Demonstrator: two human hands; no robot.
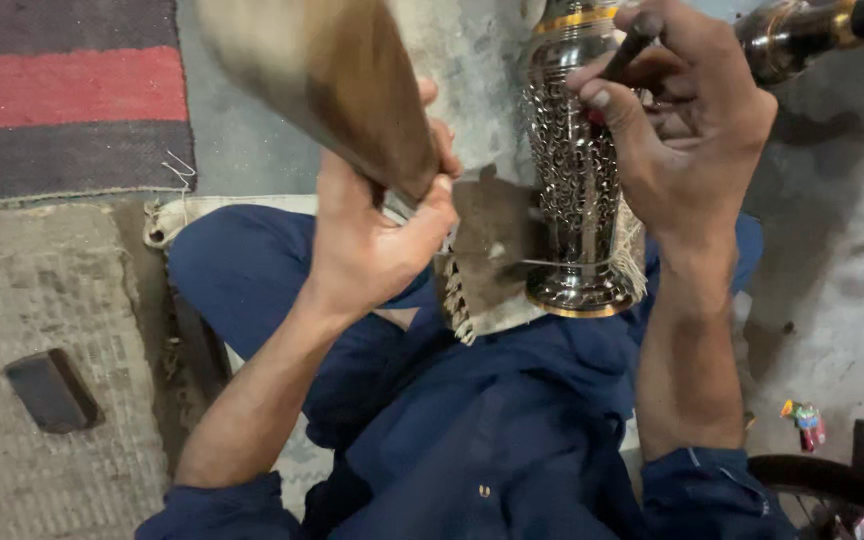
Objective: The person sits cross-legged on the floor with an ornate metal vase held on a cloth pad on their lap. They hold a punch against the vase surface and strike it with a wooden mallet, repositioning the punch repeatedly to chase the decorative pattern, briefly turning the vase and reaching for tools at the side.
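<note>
Single head cam, looking steeply down over the wearer's lap, close range. Both hands fill the upper frame, blue-clad legs the centre, concrete floor and mat at the edges. No second view.

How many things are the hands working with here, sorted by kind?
Wooden mallet, in the left hand: 1
Dark chisel-like tool, in the right hand: 1
Patterned metal vase: 1
Fringed cloth under the vase: 1
Total: 4
</note>
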